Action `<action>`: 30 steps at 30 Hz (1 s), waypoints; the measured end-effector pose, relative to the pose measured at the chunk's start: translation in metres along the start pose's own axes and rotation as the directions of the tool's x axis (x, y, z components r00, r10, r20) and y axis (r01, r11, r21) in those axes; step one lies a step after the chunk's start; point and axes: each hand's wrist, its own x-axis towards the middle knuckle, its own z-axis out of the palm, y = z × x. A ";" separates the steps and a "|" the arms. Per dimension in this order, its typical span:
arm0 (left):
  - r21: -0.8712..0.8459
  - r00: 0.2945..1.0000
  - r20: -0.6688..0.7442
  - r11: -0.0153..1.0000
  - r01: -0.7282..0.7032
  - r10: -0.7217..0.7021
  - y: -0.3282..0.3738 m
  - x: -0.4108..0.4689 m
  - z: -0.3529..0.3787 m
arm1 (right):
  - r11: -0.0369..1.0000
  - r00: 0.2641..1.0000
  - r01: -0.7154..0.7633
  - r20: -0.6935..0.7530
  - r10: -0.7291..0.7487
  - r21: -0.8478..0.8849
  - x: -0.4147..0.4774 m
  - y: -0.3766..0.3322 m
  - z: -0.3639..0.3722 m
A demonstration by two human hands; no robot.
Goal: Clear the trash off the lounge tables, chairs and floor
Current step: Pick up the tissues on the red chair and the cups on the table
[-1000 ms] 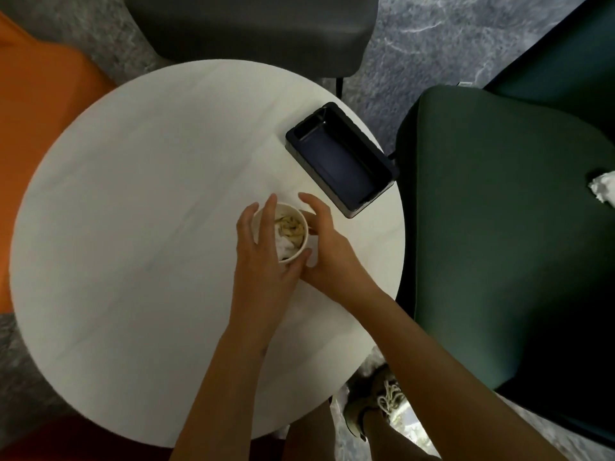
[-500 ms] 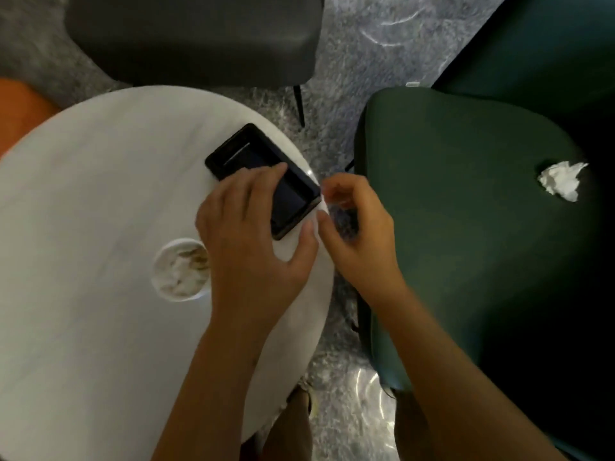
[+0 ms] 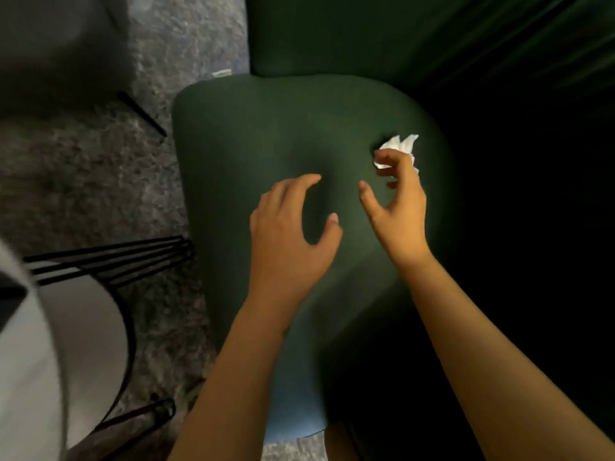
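Reaching for tissue [image 3: 399,146] far right on seat [image 3: 266,144] | right hand [image 3: 397,207] fingers apart, curling over it, left hand [image 3: 293,224] spread, empty | risk: you pinch just a corner and it tears

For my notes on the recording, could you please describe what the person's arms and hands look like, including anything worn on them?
Both forearms are bare as far as the frame shows: no sleeves are visible. The left hand and the right hand wear no gloves, and no rings, watch or bracelets can be seen. The fingernails look short and unpainted, though the picture is somewhat blurred.
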 end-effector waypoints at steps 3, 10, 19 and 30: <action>0.003 0.998 0.057 1.000 0.014 -0.015 -0.001 0.014 0.043 | 0.998 0.997 -0.057 -0.043 0.057 -0.003 0.025 0.049 -0.006; 0.031 0.990 0.122 0.997 0.071 -0.074 -0.022 0.024 0.089 | 0.973 0.981 -0.192 -0.008 0.193 -0.126 0.068 0.115 0.019; 0.028 0.979 0.121 0.986 0.162 -0.164 -0.036 0.014 0.091 | 0.970 0.984 -0.151 0.068 0.167 -0.192 0.060 0.118 0.037; -0.066 0.977 -0.174 0.991 0.116 -0.125 -0.029 0.003 -0.026 | 0.954 0.964 0.087 0.217 -0.153 0.286 0.007 -0.067 0.056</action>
